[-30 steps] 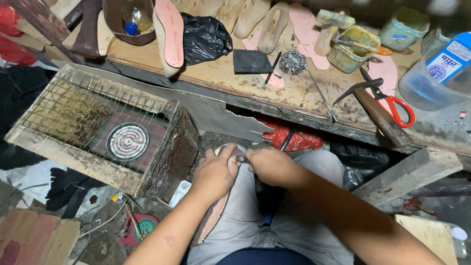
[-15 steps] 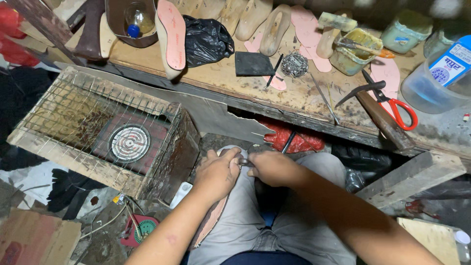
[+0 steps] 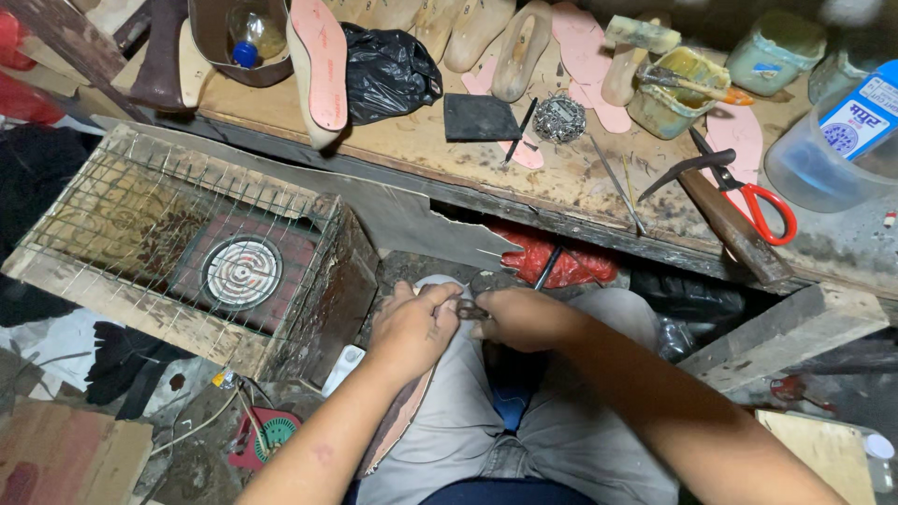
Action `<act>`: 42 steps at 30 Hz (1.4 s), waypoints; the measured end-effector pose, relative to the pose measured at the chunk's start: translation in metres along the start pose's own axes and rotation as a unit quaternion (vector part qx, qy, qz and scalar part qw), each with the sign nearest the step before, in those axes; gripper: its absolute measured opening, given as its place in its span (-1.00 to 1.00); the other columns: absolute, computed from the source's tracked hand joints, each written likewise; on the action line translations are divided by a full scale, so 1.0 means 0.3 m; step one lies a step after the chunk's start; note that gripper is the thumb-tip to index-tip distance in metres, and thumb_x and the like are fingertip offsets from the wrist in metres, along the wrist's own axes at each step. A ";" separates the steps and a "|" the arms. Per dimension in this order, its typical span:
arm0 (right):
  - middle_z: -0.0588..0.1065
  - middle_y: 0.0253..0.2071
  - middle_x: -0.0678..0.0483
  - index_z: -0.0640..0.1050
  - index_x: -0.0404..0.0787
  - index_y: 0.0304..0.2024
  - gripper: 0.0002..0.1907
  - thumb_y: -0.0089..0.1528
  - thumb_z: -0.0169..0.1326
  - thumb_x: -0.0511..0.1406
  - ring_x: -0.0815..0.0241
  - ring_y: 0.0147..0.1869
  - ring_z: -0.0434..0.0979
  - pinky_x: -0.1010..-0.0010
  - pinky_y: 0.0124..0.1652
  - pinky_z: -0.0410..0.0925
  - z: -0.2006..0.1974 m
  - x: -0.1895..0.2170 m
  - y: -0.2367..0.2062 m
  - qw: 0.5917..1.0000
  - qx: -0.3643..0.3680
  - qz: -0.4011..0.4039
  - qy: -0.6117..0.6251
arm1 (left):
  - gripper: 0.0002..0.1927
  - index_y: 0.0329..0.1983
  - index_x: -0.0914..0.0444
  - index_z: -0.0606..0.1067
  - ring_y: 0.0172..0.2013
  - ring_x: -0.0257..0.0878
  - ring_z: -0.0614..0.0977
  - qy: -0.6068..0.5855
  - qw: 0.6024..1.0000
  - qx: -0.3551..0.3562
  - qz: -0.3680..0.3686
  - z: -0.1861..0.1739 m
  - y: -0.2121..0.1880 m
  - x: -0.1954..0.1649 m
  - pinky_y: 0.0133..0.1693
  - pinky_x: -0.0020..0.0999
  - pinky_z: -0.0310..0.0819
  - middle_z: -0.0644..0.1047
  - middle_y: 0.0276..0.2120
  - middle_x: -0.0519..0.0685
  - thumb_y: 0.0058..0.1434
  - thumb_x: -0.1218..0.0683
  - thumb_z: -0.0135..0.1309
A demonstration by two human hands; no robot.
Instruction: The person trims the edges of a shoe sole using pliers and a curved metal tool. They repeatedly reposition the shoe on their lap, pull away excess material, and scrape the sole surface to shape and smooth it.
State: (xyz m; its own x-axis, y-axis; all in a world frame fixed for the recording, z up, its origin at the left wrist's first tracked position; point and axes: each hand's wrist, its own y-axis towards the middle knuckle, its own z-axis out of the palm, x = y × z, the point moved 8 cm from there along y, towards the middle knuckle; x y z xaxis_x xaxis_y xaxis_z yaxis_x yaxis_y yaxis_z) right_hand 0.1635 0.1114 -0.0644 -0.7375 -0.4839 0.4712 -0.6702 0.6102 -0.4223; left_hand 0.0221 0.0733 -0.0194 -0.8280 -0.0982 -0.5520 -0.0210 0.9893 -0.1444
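Grey shoe (image 3: pixel 440 285) rests on my knees, long axis running toward my lap; my left hand (image 3: pixel 412 327) clamps it, my right hand (image 3: pixel 519 316) pinches pliers (image 3: pixel 470 309) beside it.

Pink insole (image 3: pixel 321 58), black bag (image 3: pixel 388 70), red-handled scissors (image 3: pixel 760 201), grey trousers (image 3: pixel 468 425).

Wire-topped heater box (image 3: pixel 187 262) left of hands (image 3: pixel 468 318); workbench (image 3: pixel 599 201) beyond.
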 end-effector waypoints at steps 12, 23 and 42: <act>0.62 -0.32 -0.10 0.55 -0.20 -0.21 -0.66 0.20 0.19 -0.08 -0.05 -0.18 0.61 0.11 -0.19 0.40 -0.044 0.030 0.007 1.000 0.005 -0.004 0.028 | -0.67 0.01 -0.08 0.60 -0.09 0.21 0.56 -0.104 0.994 -0.011 0.025 0.020 0.038 0.061 -0.02 -0.04 0.46 0.48 -0.19 0.28 0.17 -0.11 0.08; 0.53 -0.33 -0.12 0.43 -0.24 -0.22 -0.87 0.25 -0.02 -0.29 -0.14 -0.20 0.59 0.08 -0.22 0.43 -0.171 0.201 -0.154 0.969 -0.204 -0.026 -0.140 | -0.69 0.01 0.06 0.54 -0.11 -0.02 0.49 -0.196 0.968 -0.062 0.146 -0.148 0.007 -0.048 -0.05 -0.21 0.42 0.42 -0.26 0.08 0.19 -0.02 0.10; 0.52 -0.28 -0.14 0.44 -0.27 -0.24 -0.88 0.18 -0.02 -0.36 -0.13 -0.16 0.59 0.11 -0.15 0.43 -0.352 0.414 -0.246 0.951 -0.224 -0.078 -0.197 | -0.59 0.00 0.27 0.45 -0.01 0.08 0.46 -0.166 0.917 -0.178 0.315 -0.418 -0.121 -0.182 0.09 -0.12 0.39 0.41 -0.09 0.13 0.04 0.13 0.10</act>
State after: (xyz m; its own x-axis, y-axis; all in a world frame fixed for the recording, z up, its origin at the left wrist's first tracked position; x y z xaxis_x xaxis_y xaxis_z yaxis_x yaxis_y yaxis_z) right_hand 0.1302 0.0726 0.1071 -0.6650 -0.7342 0.1365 -0.7365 0.6751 0.0434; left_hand -0.0022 0.0564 0.1191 -0.5235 0.5366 -0.6618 0.1720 0.8273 0.5347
